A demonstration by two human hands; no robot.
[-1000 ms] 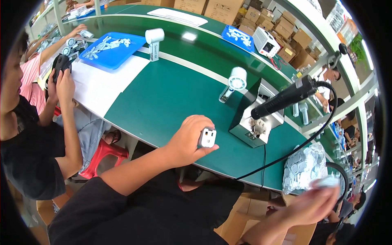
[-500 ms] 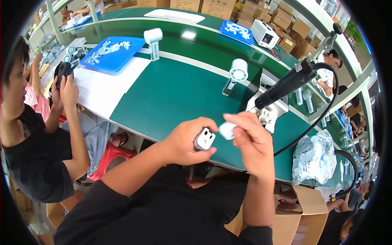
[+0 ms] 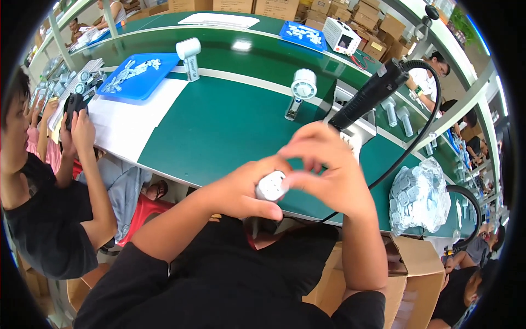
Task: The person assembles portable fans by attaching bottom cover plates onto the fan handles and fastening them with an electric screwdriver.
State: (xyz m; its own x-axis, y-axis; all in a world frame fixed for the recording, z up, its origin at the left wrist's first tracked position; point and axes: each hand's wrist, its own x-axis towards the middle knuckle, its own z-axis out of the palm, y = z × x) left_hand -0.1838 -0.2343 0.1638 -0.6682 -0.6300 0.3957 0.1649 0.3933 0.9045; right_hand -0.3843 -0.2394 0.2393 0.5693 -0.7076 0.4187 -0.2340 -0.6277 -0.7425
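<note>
Left hand point(image 3: 241, 192) grips the small white part point(image 3: 271, 186) steady while right hand point(image 3: 326, 170), from 2 o'clock, pinches its top edge.

Green workbench point(image 3: 219, 126), blue tray point(image 3: 139, 77), white sheet point(image 3: 134, 118)

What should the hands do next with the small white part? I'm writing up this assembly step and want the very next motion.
Probably press the piece down and seat it. The left hand grips the small round white part from below, and the right hand has its fingertips pinched right at the part's top edge, both held above the green bench. Whether it is already seated cannot be told.
</note>
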